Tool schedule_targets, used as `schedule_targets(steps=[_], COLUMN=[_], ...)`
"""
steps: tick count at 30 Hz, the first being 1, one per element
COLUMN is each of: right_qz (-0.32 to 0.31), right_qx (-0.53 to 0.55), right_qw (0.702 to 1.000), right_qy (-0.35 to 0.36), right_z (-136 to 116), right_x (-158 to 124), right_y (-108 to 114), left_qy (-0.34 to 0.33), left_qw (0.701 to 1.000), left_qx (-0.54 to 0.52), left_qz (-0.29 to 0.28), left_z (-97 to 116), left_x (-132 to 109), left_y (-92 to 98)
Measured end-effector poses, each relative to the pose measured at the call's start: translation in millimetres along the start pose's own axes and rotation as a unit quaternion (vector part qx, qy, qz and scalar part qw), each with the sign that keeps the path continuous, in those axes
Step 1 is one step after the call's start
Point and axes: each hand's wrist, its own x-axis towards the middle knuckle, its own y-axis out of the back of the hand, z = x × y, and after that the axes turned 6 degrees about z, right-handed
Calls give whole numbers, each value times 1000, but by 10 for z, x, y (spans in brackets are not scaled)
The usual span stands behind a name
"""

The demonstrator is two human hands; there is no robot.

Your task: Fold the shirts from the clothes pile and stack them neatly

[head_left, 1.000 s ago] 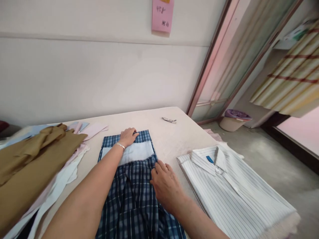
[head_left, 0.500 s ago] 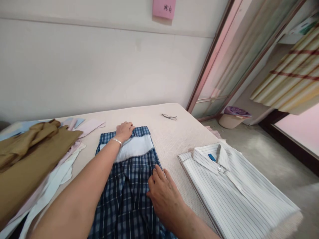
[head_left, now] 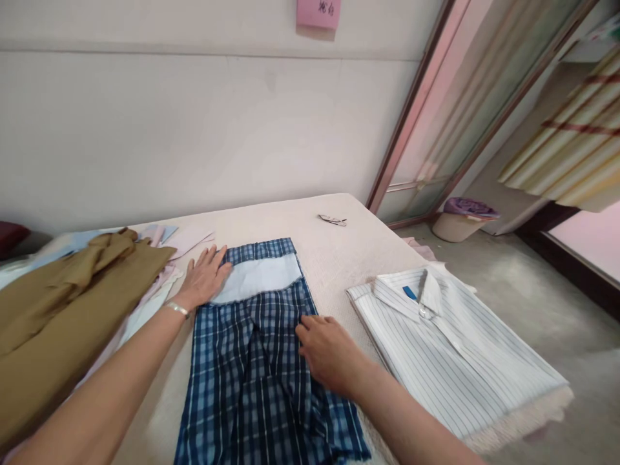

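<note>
Left hand point(head_left: 203, 278) has come off the far edge of the plaid point(head_left: 252, 381) and slid out to its left side. It lies flat there now, fingers point(head_left: 216, 257) spread and released, gripping nothing, with the palm partly on the check cloth and partly on the pale insert point(head_left: 261, 278). A bracelet point(head_left: 177, 309) shows at that wrist.

Right hand point(head_left: 329, 352) has hardly shifted. It's still at the plaid's right edge, palm down, fingers point(head_left: 310, 326) stretched loosely onto the cloth, and nothing looks pinched between them.

The plaid itself stays put, lying flat in the middle of the desk point(head_left: 320, 252). Its sides are folded in to a narrow panel with a crease down the centre, and the insert is tucked in at the far end. With the left hand gone from that end, the far edge sits flat with nothing holding it. The two hands now flank the panel, one on each side, so this reads as pressing and smoothing rather than lifting.

Around it, the brown garment point(head_left: 58, 310) is heaped just to the left over pale cloth pieces point(head_left: 145, 303). The striped shirt point(head_left: 455, 349) is already folded and lies near on the right, not touching the plaid. A small metal thing point(head_left: 332, 219) rests well apart toward the far corner, a bin point(head_left: 460, 223) stands on the floor beyond, and a pink note point(head_left: 318, 10) is stuck on the wall
</note>
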Motion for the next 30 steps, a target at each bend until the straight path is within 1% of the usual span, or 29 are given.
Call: schedule_targets(steps=[2, 3, 5, 7, 8, 9, 10, 12, 14, 16, 18, 21, 23, 26, 28, 30], right_qz=[-5, 2, 31, 49, 50, 46, 37, 13, -11, -25, -19, 14, 29, 43, 59, 77], right_qx=[4, -3, -25, -42, -45, -45, -42, -32, -25, -30, -34, -42, -68, -102, -117, -131], right_qw=[1000, 999, 995, 993, 994, 995, 996, 999, 999, 999, 999, 995, 990, 983, 977, 971], right_qy=[-30, -51, -87, -96, -91, -81, -69, -40, -23, -21, 0, 84, 122, 146, 168, 185], right_z=[118, 177, 274, 325, 332, 329, 319, 289, 256, 224, 186, 111, 62, 7, -14, -27], right_x=[2, -6, -48, -127, -178, -235, -297, -427, -569, -739, -951, -1305, -1489, -1591, -1560, -1499], right_y=[163, 236, 346, 404, 416, 418, 414, 391, 355, 295, 197, -26, -196, -403, -483, -518], left_qy=[-35, -55, -76, -79, -76, -71, -66, -71, -90, -108, -113, -118, -122, -123, -124, -124], left_qw=[999, 998, 995, 993, 992, 992, 992, 992, 989, 984, 981, 978, 978, 980, 981, 983], left_qx=[-8, -9, -13, -22, -27, -30, -31, -29, -29, -33, -34, -36, -47, -65, -69, -66], left_qz=[-17, -32, -63, -90, -99, -103, -104, -104, -117, -139, -156, -167, -162, -142, -129, -118], left_z=[18, 19, 22, 44, 70, 109, 159, 286, 414, 504, 538, 515, 487, 474, 488, 509], left_x=[-558, -889, -1580, -2194, -2440, -2637, -2784, -2949, -2998, -3004, -3017, -3076, -3126, -3176, -3185, -3182], left_y=[275, 403, 610, 721, 739, 736, 718, 661, 606, 576, 574, 600, 615, 617, 608, 602])
